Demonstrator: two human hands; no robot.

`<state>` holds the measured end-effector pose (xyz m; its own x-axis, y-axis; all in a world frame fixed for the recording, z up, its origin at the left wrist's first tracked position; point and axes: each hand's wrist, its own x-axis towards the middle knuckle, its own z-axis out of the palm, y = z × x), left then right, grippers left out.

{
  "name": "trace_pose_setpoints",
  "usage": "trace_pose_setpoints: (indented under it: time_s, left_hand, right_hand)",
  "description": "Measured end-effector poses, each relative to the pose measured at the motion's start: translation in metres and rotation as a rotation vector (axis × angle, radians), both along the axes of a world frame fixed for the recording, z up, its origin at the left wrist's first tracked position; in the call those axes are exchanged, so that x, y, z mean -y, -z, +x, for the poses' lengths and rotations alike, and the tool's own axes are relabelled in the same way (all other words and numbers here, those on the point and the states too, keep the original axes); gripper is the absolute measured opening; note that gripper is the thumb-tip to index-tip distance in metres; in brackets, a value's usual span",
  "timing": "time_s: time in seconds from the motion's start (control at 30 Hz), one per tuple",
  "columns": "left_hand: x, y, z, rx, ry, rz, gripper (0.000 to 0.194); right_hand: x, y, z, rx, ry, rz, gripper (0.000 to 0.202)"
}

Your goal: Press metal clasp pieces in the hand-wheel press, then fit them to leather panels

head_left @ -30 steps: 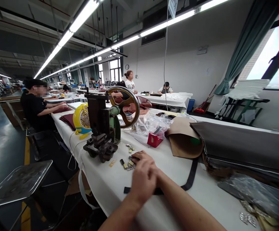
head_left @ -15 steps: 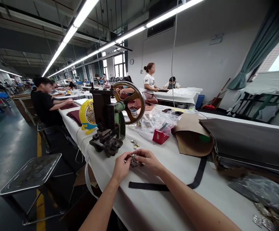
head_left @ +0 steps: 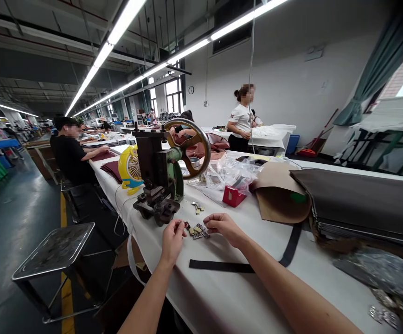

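Observation:
A small pile of patterned silver and yellowish metal fittings (head_left: 198, 231) lies on the white-covered table between my two hands. My left hand (head_left: 172, 240) is closed at the pile's left side, its thumb and forefinger pinching a small dark metal piece (head_left: 187, 225). On the other side, my right hand (head_left: 224, 228) has its fingers curved and parted at the pile's edge, with nothing visible in them. A few more metal fittings (head_left: 197, 207) rest just beyond. A black strap (head_left: 218, 266) lies under my right forearm. The dark hand press (head_left: 157, 176) with its large wheel stands ahead of my left hand.
Right of the press are clear plastic bags (head_left: 232, 174), a red holder (head_left: 233, 196) and a brown paper roll (head_left: 279, 199). Stacked dark sheets (head_left: 364, 204) fill the right side. A yellow fan (head_left: 130, 169) stands behind the press, a metal stool (head_left: 55, 248) at left. Co-workers are beyond.
My hands have moved apart, and the fittings they held together now lie spread on the table. The standing co-worker in the background has shifted right.

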<state>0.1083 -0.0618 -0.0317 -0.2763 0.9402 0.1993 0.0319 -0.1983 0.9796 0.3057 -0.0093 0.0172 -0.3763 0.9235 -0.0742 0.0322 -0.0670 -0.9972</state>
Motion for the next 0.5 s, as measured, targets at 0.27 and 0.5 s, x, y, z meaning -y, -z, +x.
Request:
trace_pose_setpoints:
  time_s: [0.27,0.5]
  left_hand:
    - [0.016,-0.012,-0.005,0.255,0.462,-0.149,0.065]
    - [0.011,-0.009,-0.007,0.402,0.488,-0.316,0.086]
  right_hand:
    - [0.023,-0.002,-0.019,0.079,-0.189,0.547,0.031]
    - [0.023,0.011,-0.026,-0.050,-0.179,0.299,0.050]
